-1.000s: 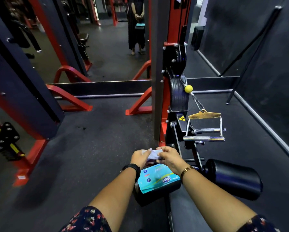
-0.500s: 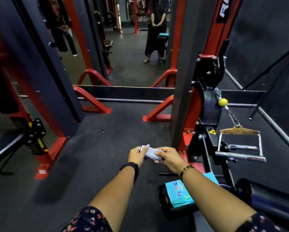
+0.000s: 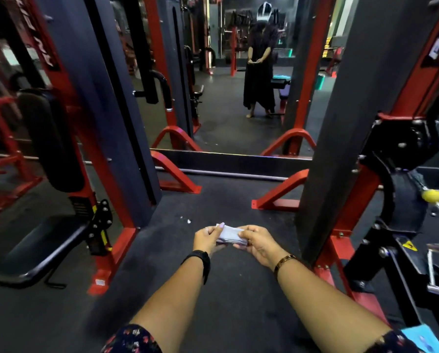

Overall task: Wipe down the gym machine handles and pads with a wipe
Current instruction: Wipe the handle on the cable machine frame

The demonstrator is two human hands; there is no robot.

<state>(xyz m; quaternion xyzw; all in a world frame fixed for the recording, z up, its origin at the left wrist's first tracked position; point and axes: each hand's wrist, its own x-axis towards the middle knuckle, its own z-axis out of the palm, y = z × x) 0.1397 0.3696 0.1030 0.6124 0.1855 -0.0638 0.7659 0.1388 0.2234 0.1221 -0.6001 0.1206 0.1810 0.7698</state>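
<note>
Both hands meet in front of the body, above the dark floor. The left hand pinches one end of a folded white wipe, and the right hand pinches the other end, thumb on top. A teal pack shows at the lower right corner, just beside the right sleeve. A black seat sits on the red machine at left. A yellow ball is on the machine at right, well apart from the wipe.

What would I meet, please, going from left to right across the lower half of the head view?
black seat pad → left hand → folded wipe → right hand → yellow ball
</note>
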